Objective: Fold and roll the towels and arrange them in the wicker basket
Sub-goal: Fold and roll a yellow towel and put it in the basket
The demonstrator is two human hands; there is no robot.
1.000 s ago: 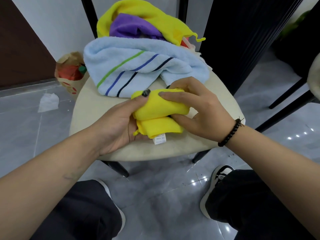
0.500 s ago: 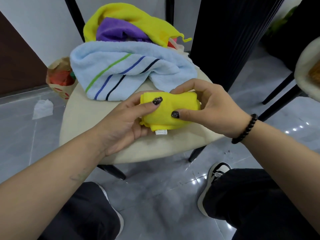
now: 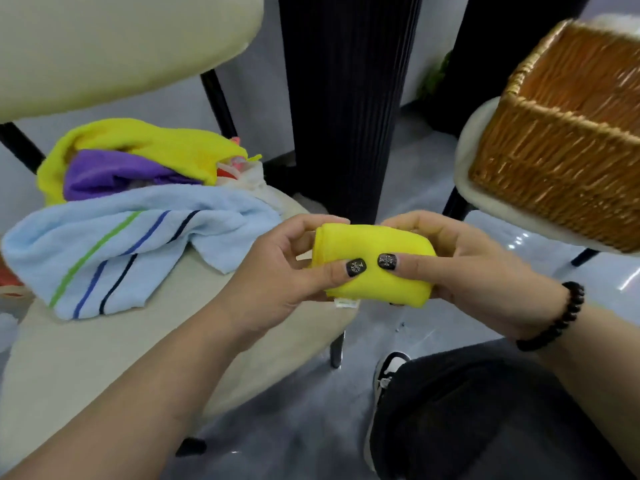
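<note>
1. Towel roll [image 3: 372, 263], yellow, has come up off the chair seat [image 3: 104, 358]; our left hand [image 3: 277, 271] and right hand [image 3: 474, 268] pinch its two ends in mid-air.
2. Rolling looks done; the wicker basket [image 3: 568, 147] waits far right, so we judge placing comes next.

both hands, left hand [image 3: 277, 271] and right hand [image 3: 474, 268], grip a rolled yellow towel [image 3: 374, 244] in the air; wicker basket [image 3: 568, 157] sits up right.
</note>
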